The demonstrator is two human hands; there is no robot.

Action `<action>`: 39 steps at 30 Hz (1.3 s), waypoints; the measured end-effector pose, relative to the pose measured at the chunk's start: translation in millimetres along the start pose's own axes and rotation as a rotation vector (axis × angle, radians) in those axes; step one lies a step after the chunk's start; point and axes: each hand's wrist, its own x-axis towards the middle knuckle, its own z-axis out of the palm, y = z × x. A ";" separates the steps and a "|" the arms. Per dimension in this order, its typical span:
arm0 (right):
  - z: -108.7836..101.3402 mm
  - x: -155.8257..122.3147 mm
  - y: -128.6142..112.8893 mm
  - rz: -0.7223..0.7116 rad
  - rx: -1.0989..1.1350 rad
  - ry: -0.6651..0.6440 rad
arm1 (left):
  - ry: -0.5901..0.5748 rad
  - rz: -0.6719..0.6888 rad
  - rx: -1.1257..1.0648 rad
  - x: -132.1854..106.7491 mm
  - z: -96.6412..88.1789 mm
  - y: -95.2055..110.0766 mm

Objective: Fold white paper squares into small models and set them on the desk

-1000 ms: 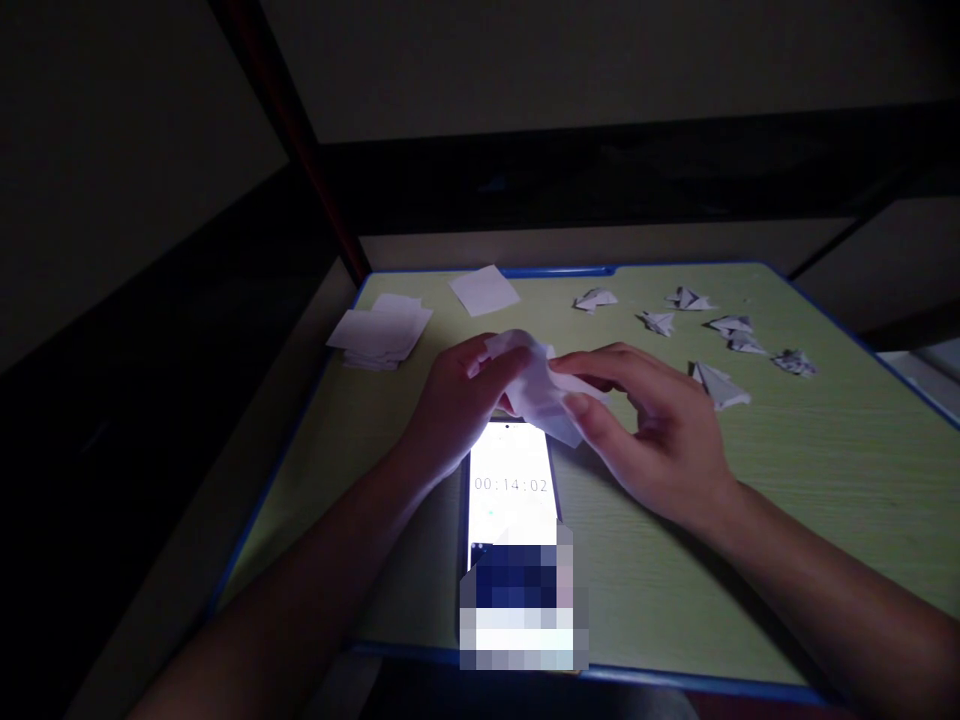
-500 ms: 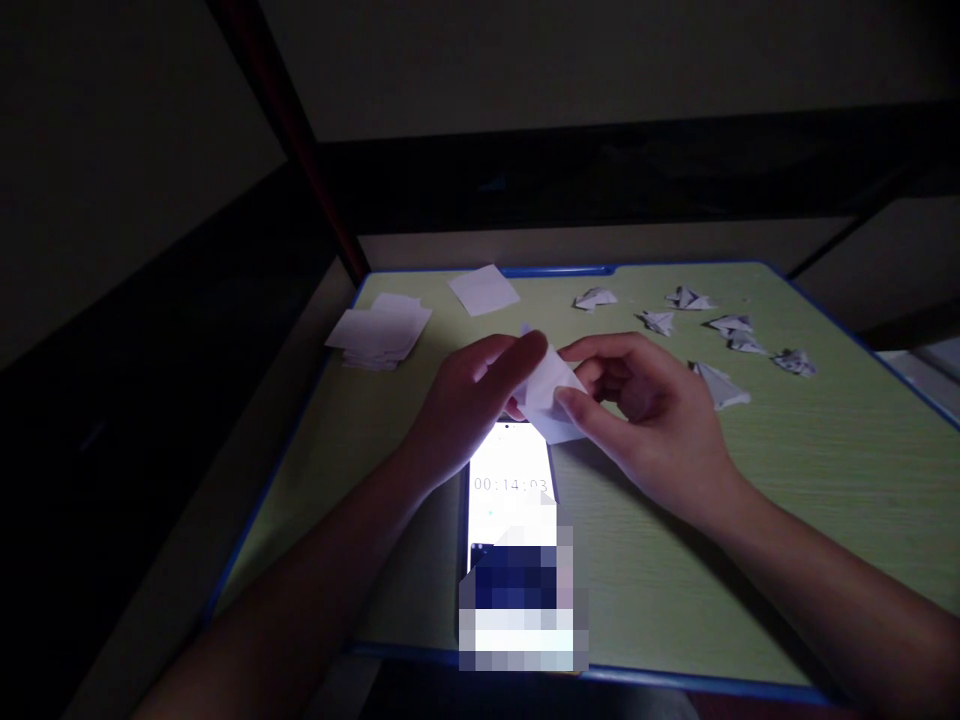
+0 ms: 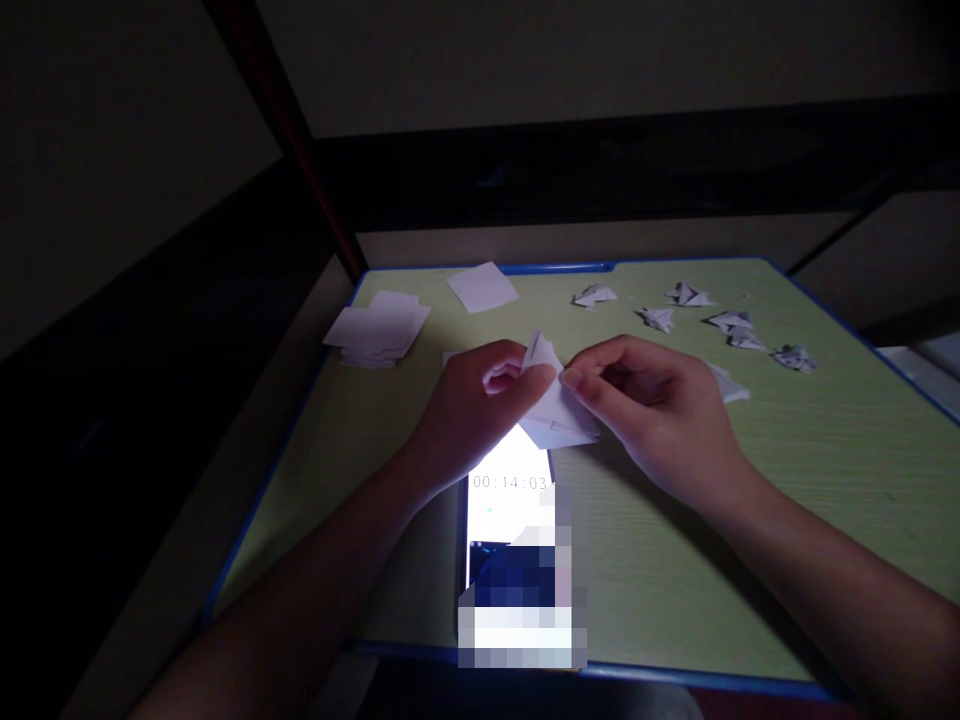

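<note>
A partly folded sheet of white paper [image 3: 559, 410] is between my two hands, above the top end of a lit phone [image 3: 510, 470]. My left hand [image 3: 484, 405] grips its left side, thumb lying on the front layer and fingers hidden behind. At the paper's right edge, my right hand [image 3: 652, 405] pinches with thumb and forefinger. A pointed flap rises at the top of the paper, and a wider layer spreads below. Behind my right hand a folded paper piece [image 3: 729, 383] is partly hidden.
The green table [image 3: 810, 520] has a blue rim. A stack of white paper squares [image 3: 379, 330] lies at the back left, beside a single paper square [image 3: 484, 287]. Several small folded paper pieces [image 3: 729, 322] are scattered at the back right. The phone shows a timer; its lower part is pixelated.
The left thumb has come down and right across the paper. My right thumb and forefinger have closed together at its right edge. The paper has turned, its pointed flap now showing.
</note>
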 end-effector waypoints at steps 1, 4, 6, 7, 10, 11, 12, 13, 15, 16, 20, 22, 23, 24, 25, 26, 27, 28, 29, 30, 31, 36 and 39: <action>-0.3 0.4 0.8 0.008 0.009 -0.004 | -0.002 0.000 -0.003 -0.2 0.6 0.4; -0.4 1.0 2.9 0.039 0.027 -0.017 | -0.009 0.000 -0.003 -0.6 2.3 1.0; 0.0 0.8 3.9 0.030 0.015 -0.002 | 0.006 0.008 0.008 -0.4 3.0 0.9; 0.2 0.5 4.1 0.009 0.004 0.021 | 0.027 0.013 0.011 0.0 2.9 0.7; 0.9 -1.3 4.1 -0.113 -0.040 0.085 | 0.108 0.012 -0.006 1.9 0.5 -0.6; 1.0 -2.1 4.0 -0.160 -0.066 0.086 | 0.125 0.006 -0.015 2.7 -1.0 -1.3; 1.0 -3.0 4.0 -0.203 -0.099 0.075 | 0.135 -0.006 -0.025 3.5 -2.5 -2.3; 1.0 -3.8 4.2 -0.241 -0.136 0.054 | 0.139 -0.020 -0.039 4.4 -4.1 -3.4; 0.8 -5.1 5.0 -0.300 -0.214 0.011 | 0.140 -0.049 -0.082 5.7 -6.7 -5.9; 0.6 -5.4 5.8 -0.318 -0.250 -0.006 | 0.136 -0.063 -0.106 6.2 -7.4 -7.1; 0.1 -5.2 9.1 -0.317 -0.321 -0.003 | 0.107 -0.095 -0.174 6.9 -7.3 -9.2; 0.3 -4.7 9.8 -0.291 -0.304 0.014 | 0.094 -0.105 -0.186 6.6 -6.4 -8.1; 0.4 -4.5 9.8 -0.279 -0.293 0.021 | 0.085 -0.108 -0.189 6.2 -6.1 -7.3; 0.7 -4.3 9.5 -0.267 -0.283 0.023 | 0.076 -0.109 -0.190 5.9 -5.9 -6.5; 0.9 -4.2 9.2 -0.255 -0.270 0.025 | 0.066 -0.109 -0.188 5.5 -5.8 -5.7; 1.2 -4.0 8.8 -0.241 -0.253 0.024 | 0.057 -0.105 -0.186 5.2 -5.9 -5.2; 1.3 -3.9 8.4 -0.227 -0.234 0.023 | 0.048 -0.097 -0.184 4.9 -6.1 -4.8; 1.4 -3.8 8.1 -0.217 -0.218 0.024 | 0.041 -0.088 -0.180 4.7 -6.4 -4.7; 1.4 -3.7 7.9 -0.211 -0.212 0.025 | 0.038 -0.079 -0.172 4.6 -6.6 -4.7; 1.3 -3.6 7.7 -0.213 -0.220 0.029 | 0.036 -0.071 -0.164 4.6 -6.9 -4.9; 1.2 -3.5 7.5 -0.224 -0.243 0.032 | 0.034 -0.066 -0.156 4.6 -7.1 -5.0; 0.5 -2.4 6.6 -0.299 -0.359 0.006 | 0.029 -0.098 -0.163 4.6 -7.6 -6.4; -0.1 -2.6 5.5 -0.308 -0.366 0.005 | -0.001 -0.106 -0.185 4.3 -7.4 -7.7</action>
